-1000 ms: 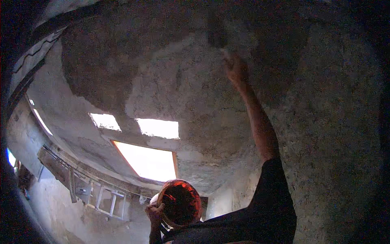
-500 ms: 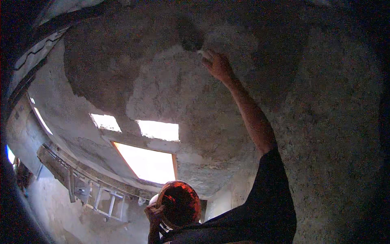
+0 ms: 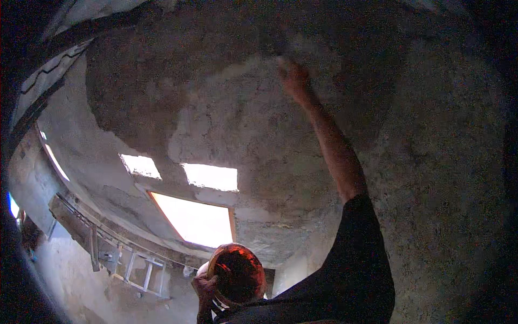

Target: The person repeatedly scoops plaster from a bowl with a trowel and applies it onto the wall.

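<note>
My left hand [image 3: 204,287] is closed on the rim of a bucket [image 3: 264,278], tilted so that its opening faces me. The bucket's inside is reddish orange with a dark coating or contents. My right arm reaches high up, and my right hand [image 3: 295,80] is closed close against the rough grey wall [image 3: 232,113]. A dark tool [image 3: 273,43] seems to extend beyond its fingers. Blur and dim light hide its kind. Around that hand the wall shows darker and lighter plaster patches.
Two small bright openings [image 3: 211,176] and a larger wood-framed window [image 3: 194,218] pierce the wall. Down at the left are a ladder [image 3: 141,272] and a long plank [image 3: 73,218]. Dark beams [image 3: 97,27] run along the upper left.
My right hand has moved slightly right and up along the wall, and the dark tool with it. My left hand keeps its grip on the bucket, almost unmoved.
</note>
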`<state>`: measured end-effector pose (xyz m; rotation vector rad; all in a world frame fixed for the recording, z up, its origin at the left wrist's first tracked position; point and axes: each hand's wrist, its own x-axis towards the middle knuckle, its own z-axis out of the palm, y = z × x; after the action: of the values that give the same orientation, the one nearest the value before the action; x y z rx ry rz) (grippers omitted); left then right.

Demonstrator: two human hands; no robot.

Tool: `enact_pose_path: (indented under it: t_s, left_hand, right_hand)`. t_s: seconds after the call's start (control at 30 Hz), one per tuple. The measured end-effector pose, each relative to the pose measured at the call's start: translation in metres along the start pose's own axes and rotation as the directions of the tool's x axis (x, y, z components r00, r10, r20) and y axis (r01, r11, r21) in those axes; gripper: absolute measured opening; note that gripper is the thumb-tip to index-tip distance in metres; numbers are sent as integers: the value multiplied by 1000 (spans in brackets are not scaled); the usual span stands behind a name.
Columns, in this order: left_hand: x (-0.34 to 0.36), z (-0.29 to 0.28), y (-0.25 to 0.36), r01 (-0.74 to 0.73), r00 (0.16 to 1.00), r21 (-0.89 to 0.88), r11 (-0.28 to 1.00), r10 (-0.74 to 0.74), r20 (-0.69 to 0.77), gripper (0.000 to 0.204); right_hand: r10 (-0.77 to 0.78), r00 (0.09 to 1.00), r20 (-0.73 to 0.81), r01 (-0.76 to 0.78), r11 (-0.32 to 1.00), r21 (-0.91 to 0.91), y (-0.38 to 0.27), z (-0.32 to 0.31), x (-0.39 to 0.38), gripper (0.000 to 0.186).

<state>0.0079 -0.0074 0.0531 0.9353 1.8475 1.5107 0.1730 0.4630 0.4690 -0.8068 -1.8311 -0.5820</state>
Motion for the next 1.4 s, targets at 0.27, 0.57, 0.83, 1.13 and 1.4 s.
enact_pose_path:
  t_s: [0.27,0.57,0.83,1.13,1.4]
  left_hand:
    - [0,-1,2,-20,999,158,987,14,42,30]
    - [1,17,-52,-219,924,323,921,302,-235,21]
    - [1,12,36,17,997,387,922,15,-80,31]
    - [15,19,8,-250,937,401,881,324,-129,31]
    - [17,22,23,-285,948,475,833,319,9,29]
  right_hand:
    - [192,936,295,-236,964,120,-9,-49,-5,46]
    - [219,971,92,-204,967,-149,29,28,-1,50]
    - [11,910,415,-147,944,296,-62,-20,-126,47]
    - [299,517,802,-693,697,186,-66,-86,-385,34]
    - [262,-146,954,-915,330,-231,-100,-202,-442,51]
